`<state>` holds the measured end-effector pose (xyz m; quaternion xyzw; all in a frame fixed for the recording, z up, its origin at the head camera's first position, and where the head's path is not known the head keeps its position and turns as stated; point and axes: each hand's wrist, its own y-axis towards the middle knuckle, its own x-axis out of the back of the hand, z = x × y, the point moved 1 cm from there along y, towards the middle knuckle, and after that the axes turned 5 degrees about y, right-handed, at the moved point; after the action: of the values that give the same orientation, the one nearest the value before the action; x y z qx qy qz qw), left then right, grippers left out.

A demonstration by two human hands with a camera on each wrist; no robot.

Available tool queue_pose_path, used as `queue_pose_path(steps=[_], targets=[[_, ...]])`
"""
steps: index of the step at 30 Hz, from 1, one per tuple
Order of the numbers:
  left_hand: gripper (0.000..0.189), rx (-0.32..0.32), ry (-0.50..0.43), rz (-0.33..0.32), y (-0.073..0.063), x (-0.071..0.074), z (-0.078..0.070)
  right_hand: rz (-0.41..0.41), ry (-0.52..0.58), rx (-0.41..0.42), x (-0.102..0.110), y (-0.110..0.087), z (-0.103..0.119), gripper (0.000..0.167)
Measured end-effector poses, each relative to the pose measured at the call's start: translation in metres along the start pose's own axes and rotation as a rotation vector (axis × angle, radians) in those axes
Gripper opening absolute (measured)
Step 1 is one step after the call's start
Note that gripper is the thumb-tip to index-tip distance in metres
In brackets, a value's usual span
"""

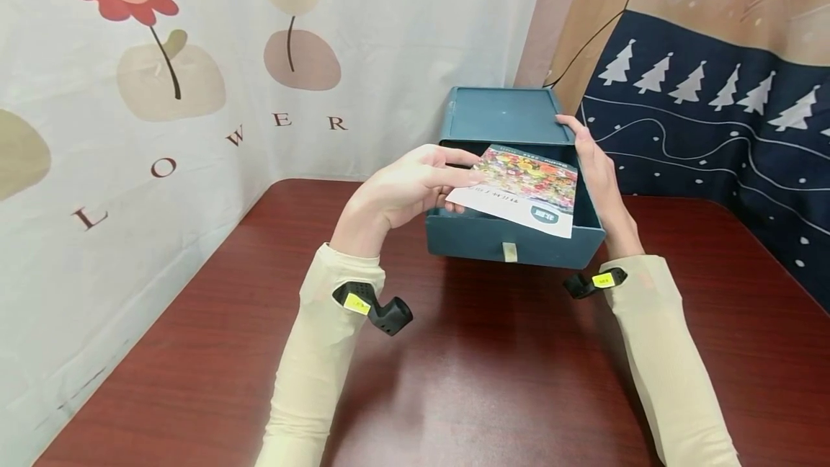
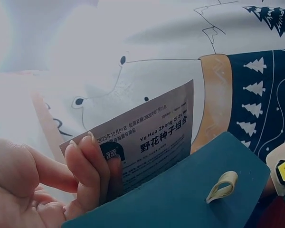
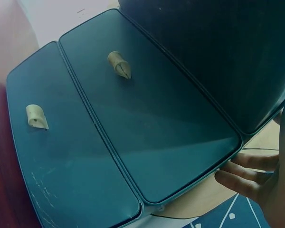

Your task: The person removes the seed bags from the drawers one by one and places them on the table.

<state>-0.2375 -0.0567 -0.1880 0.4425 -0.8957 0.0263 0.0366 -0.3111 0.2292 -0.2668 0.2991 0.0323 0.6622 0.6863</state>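
Observation:
In the head view my left hand (image 1: 411, 182) pinches the left edge of a wildflower seed packet (image 1: 528, 186) with a colourful floral picture. The packet slants over the pulled-out drawer (image 1: 454, 236) of a teal drawer box (image 1: 502, 117). From the left wrist, the packet's printed side (image 2: 154, 137) rises behind the drawer front (image 2: 180, 194), which hides its lower part. My right hand (image 1: 599, 175) rests along the box's right side, one finger on the top edge. Its fingers (image 3: 242, 178) touch the side near the lower drawers in the right wrist view.
Two lower drawer fronts, the upper one (image 3: 147, 118) and the lower one (image 3: 71, 156), sit closed, each with a pale pull loop. The box stands at the back of a reddish-brown table (image 1: 519, 380). Behind hang a white flower-print curtain (image 1: 389, 56) and a navy tree-print cloth (image 1: 700, 135).

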Motion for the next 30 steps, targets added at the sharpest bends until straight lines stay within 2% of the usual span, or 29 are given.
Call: queue_pose_path(steps=[12, 20, 26, 30], targets=[[0.042, -0.039, -0.045, 0.016, -0.006, 0.004, 0.000, 0.003, 0.024, 0.027, -0.001, 0.002, 0.000, 0.054], [0.045, -0.058, -0.055, 0.030, -0.012, 0.007, -0.003, 0.009, 0.058, 0.006, 0.000, 0.003, 0.000, 0.055], [0.047, -0.096, -0.068, 0.014, -0.018, 0.012, -0.006, -0.009, -0.001, -0.010, 0.000, 0.001, 0.001, 0.056], [0.046, -0.128, -0.082, -0.013, -0.021, 0.018, -0.006, -0.014, 0.001, -0.012, 0.000, 0.001, 0.001, 0.055]])
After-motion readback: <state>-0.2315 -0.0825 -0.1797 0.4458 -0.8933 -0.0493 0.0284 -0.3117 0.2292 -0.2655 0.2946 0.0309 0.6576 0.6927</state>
